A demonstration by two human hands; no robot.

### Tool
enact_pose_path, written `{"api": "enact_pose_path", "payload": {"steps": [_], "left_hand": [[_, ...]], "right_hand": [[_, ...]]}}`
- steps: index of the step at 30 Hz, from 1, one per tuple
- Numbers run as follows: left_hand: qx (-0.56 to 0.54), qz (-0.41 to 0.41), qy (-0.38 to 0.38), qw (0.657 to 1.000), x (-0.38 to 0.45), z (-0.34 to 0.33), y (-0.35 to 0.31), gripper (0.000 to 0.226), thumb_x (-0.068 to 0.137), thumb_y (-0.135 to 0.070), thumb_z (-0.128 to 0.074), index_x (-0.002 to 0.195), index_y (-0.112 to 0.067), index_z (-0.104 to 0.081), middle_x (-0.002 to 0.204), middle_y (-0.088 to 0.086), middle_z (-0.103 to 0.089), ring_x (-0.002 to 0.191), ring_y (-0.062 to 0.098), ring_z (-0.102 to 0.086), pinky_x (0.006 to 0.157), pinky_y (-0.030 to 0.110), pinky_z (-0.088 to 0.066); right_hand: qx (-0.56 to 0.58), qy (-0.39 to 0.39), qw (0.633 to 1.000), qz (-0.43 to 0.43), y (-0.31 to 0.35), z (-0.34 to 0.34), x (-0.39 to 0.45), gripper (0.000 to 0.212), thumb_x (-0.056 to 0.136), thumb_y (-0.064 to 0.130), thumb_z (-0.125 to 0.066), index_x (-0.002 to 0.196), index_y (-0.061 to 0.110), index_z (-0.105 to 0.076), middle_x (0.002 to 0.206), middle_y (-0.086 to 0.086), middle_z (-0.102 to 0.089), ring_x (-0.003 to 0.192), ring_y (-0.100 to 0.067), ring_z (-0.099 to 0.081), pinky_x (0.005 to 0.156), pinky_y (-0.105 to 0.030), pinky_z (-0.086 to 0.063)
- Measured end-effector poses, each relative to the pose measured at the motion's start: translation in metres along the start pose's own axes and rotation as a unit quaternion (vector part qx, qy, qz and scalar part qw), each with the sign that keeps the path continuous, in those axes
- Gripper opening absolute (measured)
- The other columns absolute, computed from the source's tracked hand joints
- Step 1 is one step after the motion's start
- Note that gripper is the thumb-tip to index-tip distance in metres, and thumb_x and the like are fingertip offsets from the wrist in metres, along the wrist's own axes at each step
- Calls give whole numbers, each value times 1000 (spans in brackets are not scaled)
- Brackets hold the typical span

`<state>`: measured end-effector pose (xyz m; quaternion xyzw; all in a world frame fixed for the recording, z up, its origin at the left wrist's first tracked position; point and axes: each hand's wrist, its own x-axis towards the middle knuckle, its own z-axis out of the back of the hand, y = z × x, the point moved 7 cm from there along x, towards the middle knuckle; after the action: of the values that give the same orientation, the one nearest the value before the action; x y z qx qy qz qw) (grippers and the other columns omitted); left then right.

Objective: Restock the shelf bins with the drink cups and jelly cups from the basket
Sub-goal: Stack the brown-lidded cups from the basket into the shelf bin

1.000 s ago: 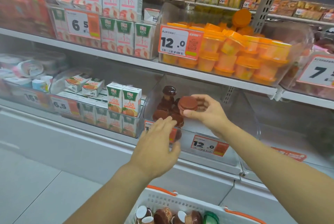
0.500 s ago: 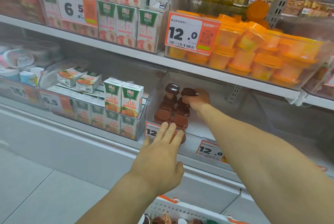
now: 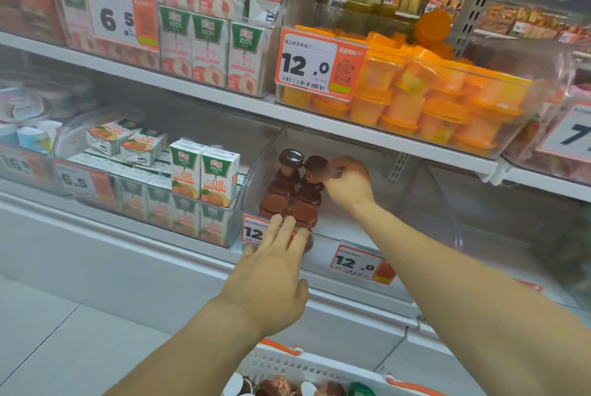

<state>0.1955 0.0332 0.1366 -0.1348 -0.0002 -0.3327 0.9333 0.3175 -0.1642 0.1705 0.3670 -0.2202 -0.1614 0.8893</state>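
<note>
1. Nearest us, at the bottom edge, we see the white basket (image 3: 289,367) with orange handles; a few brown and white cups (image 3: 275,386) lie in it, only partly in view.
2. Above the basket, our left hand (image 3: 271,271) reaches to the front of the clear bin (image 3: 425,203) on the lower shelf. Its fingers are straight and spread, the tips at the bin's front wall over the price tag (image 3: 252,232); it grasps nothing.
3. Inside the bin, brown-lidded jelly cups (image 3: 302,213) stand stacked in two rows on the left side.
4. Farther in, our right hand (image 3: 347,183) has its fingers curled round the topmost brown cup (image 3: 315,165) of the right-hand row, at the back of the bin. Whether that cup rests on the stack we cannot tell.
5. A second price tag (image 3: 359,264), reading 12.0, sits on the shelf edge to the right.
6. Left of the bin stand orange juice cartons (image 3: 204,172).
7. On the shelf above, peach juice cartons (image 3: 208,44) stand beside a bin of orange pudding cups (image 3: 415,98).
</note>
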Motion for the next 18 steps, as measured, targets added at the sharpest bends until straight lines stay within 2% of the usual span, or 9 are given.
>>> {"api": "enact_pose_path", "payload": {"steps": [2, 4, 6, 7, 9, 11, 13, 15, 18], "left_hand": [[-14, -5, -29, 999, 1, 4, -3, 60, 96, -34, -44, 150, -21, -21, 164, 2, 1, 152, 21, 6, 119, 41, -17], [-76, -55, -102, 990, 0, 13, -12, 42, 91, -25, -50, 132, -19, -47, 156, 5, -24, 147, 24, -18, 115, 36, -25], [-159, -88, -170, 969, -5, 25, -19, 22, 84, -18, -51, 103, -19, -61, 125, -2, -52, 119, 17, -50, 98, 34, -44], [-197, -79, -174, 962, -8, 28, -20, 17, 81, -18, -50, 93, -21, -62, 107, -6, -58, 101, 14, -57, 87, 34, -48], [-251, -34, -119, 960, -13, 23, -22, 14, 82, -19, -50, 84, -25, -63, 82, -10, -64, 76, 10, -61, 72, 31, -50], [-215, -23, 10, 976, -19, -5, -27, 15, 86, -15, -53, 86, -25, -64, 78, -8, -68, 66, 6, -59, 65, 24, -48], [-142, -33, 129, 981, -30, -43, -29, 15, 90, -17, -53, 93, -21, -67, 90, -4, -70, 75, 9, -60, 69, 21, -47], [-91, -10, 211, 973, -42, -83, -26, 19, 92, -21, -52, 99, -15, -69, 99, 1, -71, 90, 18, -62, 80, 27, -49], [-38, 42, 256, 965, -62, -136, -27, 22, 91, -21, -49, 92, -10, -67, 97, 7, -70, 95, 27, -63, 83, 34, -51]], "right_hand": [[-32, 22, 995, 91, 22, 19, -35, 11, 87, 18, -69, 98, 19, -68, 99, 2, -65, 92, -13, -61, 75, -16, -42], [-49, 31, 983, 172, 39, 35, -74, 11, 86, 14, -68, 94, 22, -68, 98, 5, -63, 87, -5, -57, 76, -5, -38], [-24, 10, 975, 221, 44, 49, -110, 13, 85, 9, -67, 92, 20, -67, 95, 5, -62, 84, -3, -58, 76, -6, -41], [1, -12, 973, 229, 41, 54, -128, 15, 84, 6, -66, 93, 19, -67, 95, 4, -62, 83, -4, -59, 73, -9, -44], [61, -58, 975, 206, 26, 58, -167, 19, 84, 2, -64, 95, 18, -64, 95, 4, -62, 83, -5, -61, 70, -14, -48], [107, -59, 983, 135, -8, 43, -209, 22, 86, 1, -63, 97, 20, -62, 98, 5, -63, 85, -4, -61, 70, -16, -49], [116, 3, 992, 50, -53, 12, -253, 23, 88, 5, -62, 99, 24, -59, 101, 6, -62, 86, -2, -60, 69, -21, -51], [68, 87, 994, -10, -100, -22, -293, 20, 88, 10, -62, 99, 27, -59, 102, 8, -59, 87, -4, -61, 74, -28, -54], [-27, 197, 979, -49, -150, -49, -340, 16, 88, 14, -63, 102, 21, -65, 106, 6, -55, 101, -15, -60, 87, -31, -52]]}}
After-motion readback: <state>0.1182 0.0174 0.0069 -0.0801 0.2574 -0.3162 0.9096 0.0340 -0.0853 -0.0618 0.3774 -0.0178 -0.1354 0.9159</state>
